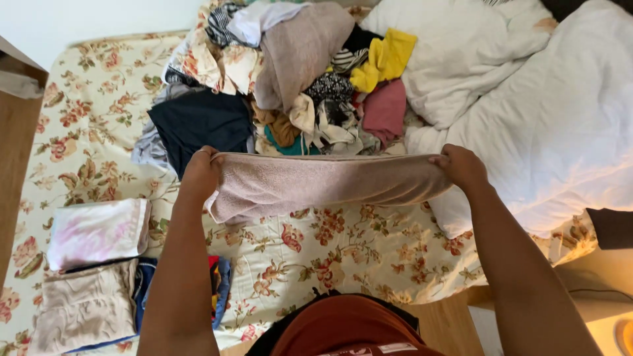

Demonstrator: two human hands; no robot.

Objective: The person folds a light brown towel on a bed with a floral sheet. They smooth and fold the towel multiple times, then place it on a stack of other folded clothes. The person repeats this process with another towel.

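From above, looking down over the person's arms, a pinkish-beige towel [323, 183] is stretched out flat in the air between both hands, just over the flowered bedsheet [343, 250] that covers the bed. The left hand [200, 173] is clenched around the towel's left end, knuckles up, with the cloth bunched and drooping a little below the fist. The right hand [461, 166] grips the right end the same way, fingers curled over the upper edge, so the top hem runs almost straight from fist to fist while the lower edge sags toward the sheet. Just beyond the towel lies a heap of unsorted laundry [297, 79]: a large mauve-grey cloth [300, 49] on top, a yellow garment [386, 58] to its right, a dusty pink piece [386, 109] under that, and a dark navy garment [201, 122] spread at the heap's left edge, near the left hand. To the right, a rumpled white duvet [547, 118] fills that side of the bed, its edge touching the heap. Down at the lower left, well apart from the towel, sit folded items: a pale pink and white folded cloth [97, 232] and, nearer the bed's edge, a beige folded piece [86, 306] resting on something blue. The person's rust-coloured top [346, 326] shows at the bottom.
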